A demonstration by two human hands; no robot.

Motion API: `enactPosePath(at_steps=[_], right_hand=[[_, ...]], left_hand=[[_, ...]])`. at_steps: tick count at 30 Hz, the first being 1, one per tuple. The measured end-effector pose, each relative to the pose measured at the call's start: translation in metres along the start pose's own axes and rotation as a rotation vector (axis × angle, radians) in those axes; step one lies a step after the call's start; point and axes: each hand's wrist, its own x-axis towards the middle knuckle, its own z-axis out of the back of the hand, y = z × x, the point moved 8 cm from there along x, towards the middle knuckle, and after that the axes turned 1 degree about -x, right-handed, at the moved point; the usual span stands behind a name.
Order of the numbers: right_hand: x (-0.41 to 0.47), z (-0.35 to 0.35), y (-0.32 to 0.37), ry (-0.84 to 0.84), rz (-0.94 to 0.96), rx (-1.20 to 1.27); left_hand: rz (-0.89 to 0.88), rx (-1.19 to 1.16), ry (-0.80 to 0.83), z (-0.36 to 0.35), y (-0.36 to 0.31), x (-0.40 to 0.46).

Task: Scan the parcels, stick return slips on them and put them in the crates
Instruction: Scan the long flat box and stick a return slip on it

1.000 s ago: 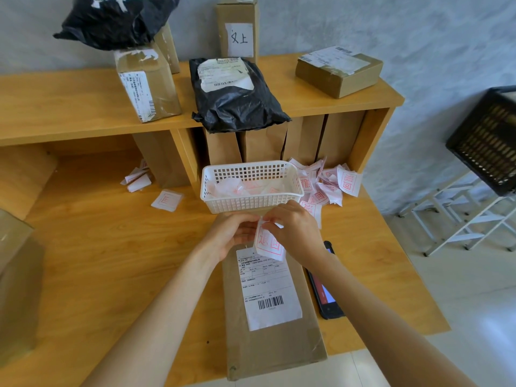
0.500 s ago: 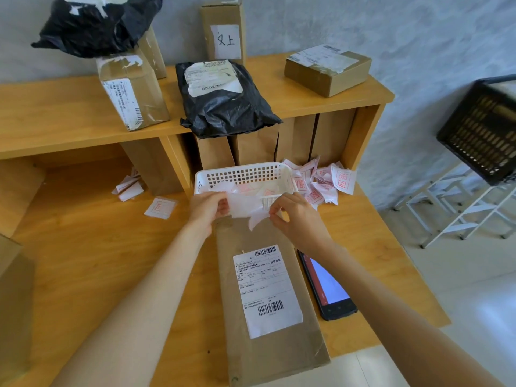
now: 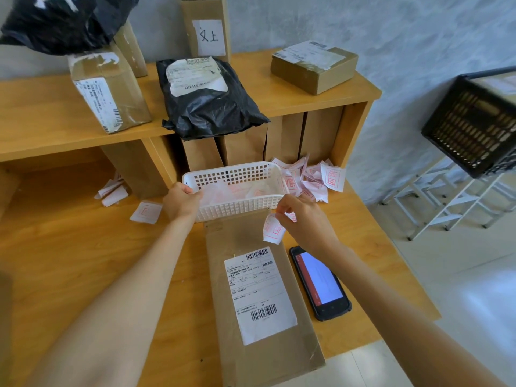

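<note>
A long brown parcel (image 3: 259,317) with a white barcode label lies flat on the desk in front of me. My right hand (image 3: 304,219) pinches a white return slip (image 3: 273,229) with a red stamp, hanging just above the parcel's far end. My left hand (image 3: 181,202) is at the left end of the white plastic basket (image 3: 237,208), holding a piece of thin white backing paper (image 3: 215,192) over it. A handheld scanner (image 3: 321,283) with a lit screen lies to the right of the parcel.
Loose stamped slips (image 3: 312,177) are heaped behind the basket, with more at the left (image 3: 145,212). On the shelf above sit a black bag parcel (image 3: 206,99) and brown boxes (image 3: 109,90) (image 3: 314,65). A black crate (image 3: 474,121) stands on a white rack at the right.
The two hands have separated: the backing paper went left with my left hand to the basket, and my right hand kept the peeled slip above the parcel.
</note>
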Motion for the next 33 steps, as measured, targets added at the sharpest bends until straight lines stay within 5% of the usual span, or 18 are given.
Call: enactPosePath(at_steps=[3,7,10,20,25,30,33], right_hand=[[0.005,-0.004,0.005,0.024,0.009,0.002],[0.014,-0.011,0.013,0.071,0.037,0.011],[0.020,-0.015,0.016,0.095,0.046,0.013],[0.029,-0.033,0.028,0.142,0.042,0.071],[0.026,-0.032,0.001,0.102,-0.239,0.148],[0.007,-0.061,-0.023,0.371,-0.430,0.143],[0.002,-0.070,-0.022,0.383,-0.468,0.224]], left_hand=[[-0.084,-0.065,0.101,-0.008,-0.018,-0.015],[-0.145,-0.225,0.576,-0.042,-0.041,-0.064],[-0.128,-0.289,0.720,-0.048,-0.038,-0.092],[-0.005,-0.372,0.682,-0.042,-0.002,-0.107],[0.108,-0.521,0.532,-0.028,0.013,-0.099],[0.129,-0.534,0.439,-0.021,0.027,-0.092],[0.153,-0.543,0.443,-0.025,0.031,-0.094]])
